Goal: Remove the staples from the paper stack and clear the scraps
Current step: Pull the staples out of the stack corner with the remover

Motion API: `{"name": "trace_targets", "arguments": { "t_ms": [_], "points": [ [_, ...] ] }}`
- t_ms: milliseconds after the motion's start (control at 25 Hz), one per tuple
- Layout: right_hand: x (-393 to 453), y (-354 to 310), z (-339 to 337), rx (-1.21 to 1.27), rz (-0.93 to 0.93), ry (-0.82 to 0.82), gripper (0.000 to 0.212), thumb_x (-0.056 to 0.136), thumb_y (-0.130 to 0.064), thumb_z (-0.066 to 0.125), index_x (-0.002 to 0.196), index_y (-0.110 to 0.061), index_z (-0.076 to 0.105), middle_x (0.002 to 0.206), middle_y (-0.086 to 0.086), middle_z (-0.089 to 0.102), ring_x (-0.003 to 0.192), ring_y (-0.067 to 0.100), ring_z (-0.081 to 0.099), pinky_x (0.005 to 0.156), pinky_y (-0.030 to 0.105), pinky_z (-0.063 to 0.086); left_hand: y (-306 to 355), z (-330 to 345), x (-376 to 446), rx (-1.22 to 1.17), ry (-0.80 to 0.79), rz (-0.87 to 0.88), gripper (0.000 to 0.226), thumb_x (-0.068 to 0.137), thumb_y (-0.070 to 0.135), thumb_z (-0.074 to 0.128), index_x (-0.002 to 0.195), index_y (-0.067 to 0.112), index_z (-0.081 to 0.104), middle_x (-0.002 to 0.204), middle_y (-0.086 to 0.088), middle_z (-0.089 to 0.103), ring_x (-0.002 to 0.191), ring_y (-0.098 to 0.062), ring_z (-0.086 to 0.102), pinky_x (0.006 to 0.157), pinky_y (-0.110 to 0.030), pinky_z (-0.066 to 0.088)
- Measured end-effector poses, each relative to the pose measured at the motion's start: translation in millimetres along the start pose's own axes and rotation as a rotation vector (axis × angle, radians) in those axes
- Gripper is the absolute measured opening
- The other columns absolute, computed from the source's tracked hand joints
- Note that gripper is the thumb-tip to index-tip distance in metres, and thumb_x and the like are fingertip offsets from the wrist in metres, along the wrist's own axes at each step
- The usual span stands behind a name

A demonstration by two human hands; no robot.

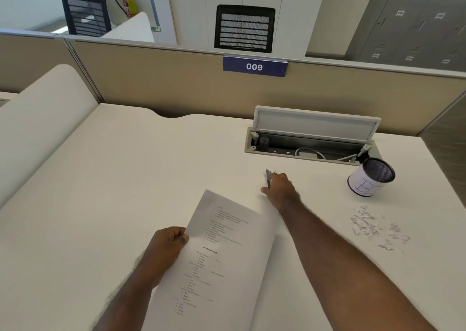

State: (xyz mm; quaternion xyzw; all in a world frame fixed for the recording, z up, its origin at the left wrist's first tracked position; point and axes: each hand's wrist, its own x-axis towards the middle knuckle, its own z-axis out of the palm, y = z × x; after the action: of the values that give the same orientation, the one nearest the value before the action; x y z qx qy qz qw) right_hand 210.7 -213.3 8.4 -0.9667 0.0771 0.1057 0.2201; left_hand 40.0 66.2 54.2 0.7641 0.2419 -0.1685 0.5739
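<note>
The left hand (166, 250) grips the paper stack (222, 262) by its left edge, thumb on top, holding it tilted above the white desk (113, 179). The top sheet is printed with a list headed "Grammar test". The right hand (281, 188) reaches forward past the stack's far corner, fingers closed around a small grey metal tool (268, 178), probably a staple remover, which sticks out beyond the knuckles just over the desk. To the right lies a scatter of paper scraps (375, 226), apart from both hands. Behind them stands a mesh cup (370, 178) wrapped in paper marked "B", beside an open cable tray (310, 146). A blue sign (254, 66) on the partition reads 009.
</note>
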Motion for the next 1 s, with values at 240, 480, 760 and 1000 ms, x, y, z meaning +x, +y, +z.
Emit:
{"name": "trace_targets", "arguments": {
  "t_ms": [240, 480, 760, 1000],
  "points": [
    [10.6, -13.0, 13.3, 0.009, 0.098, 0.134, 0.035, 0.093, -0.026, 0.055, 0.122, -0.011, 0.044, 0.119, 0.013, 0.056, 0.109, 0.035, 0.057, 0.083, 0.042, 0.048, -1.0, -2.9, -4.5, 0.010, 0.004, -0.017, 0.025, 0.097, 0.010, 0.054, 0.083, 0.009, 0.075, 0.078, -0.014, 0.077, 0.064, -0.025, 0.070, 0.059, -0.032, 0.055],
    [18.9, 3.2, 2.9, 0.287, 0.223, 0.093, 0.046, 0.085, -0.014, 0.056, 0.130, -0.012, 0.044, 0.122, 0.015, 0.060, 0.112, 0.037, 0.058, 0.086, 0.037, 0.047, 5.3, -7.1, -6.4, 0.026, 0.001, -0.011, 0.024, 0.097, 0.010, 0.053, 0.084, 0.008, 0.074, 0.077, -0.012, 0.077, 0.063, -0.022, 0.070, 0.058, -0.031, 0.054],
    [-20.7, -1.3, -50.9, 1.075, 0.114, -0.196, 0.048, 0.093, 0.000, 0.049, 0.137, -0.015, 0.040, 0.114, 0.011, 0.054, 0.094, 0.023, 0.064, 0.082, 0.037, 0.055, 24.8, -6.4, -13.0, 0.030, -0.006, 0.008, 0.024, 0.097, 0.012, 0.053, 0.085, 0.009, 0.073, 0.078, -0.011, 0.078, 0.064, -0.023, 0.072, 0.057, -0.030, 0.054],
    [-77.3, -22.4, -101.8, 0.949, -0.120, -0.284, 0.036, 0.098, -0.044, 0.046, 0.115, -0.016, 0.061, 0.102, 0.003, 0.061, 0.074, 0.016, 0.047, 0.064, 0.031, 0.045, 41.0, 2.6, -27.3, 0.059, -0.025, 0.033, 0.024, 0.097, 0.012, 0.053, 0.084, 0.012, 0.073, 0.076, -0.008, 0.078, 0.064, -0.024, 0.073, 0.058, -0.032, 0.057]
  ]
}}
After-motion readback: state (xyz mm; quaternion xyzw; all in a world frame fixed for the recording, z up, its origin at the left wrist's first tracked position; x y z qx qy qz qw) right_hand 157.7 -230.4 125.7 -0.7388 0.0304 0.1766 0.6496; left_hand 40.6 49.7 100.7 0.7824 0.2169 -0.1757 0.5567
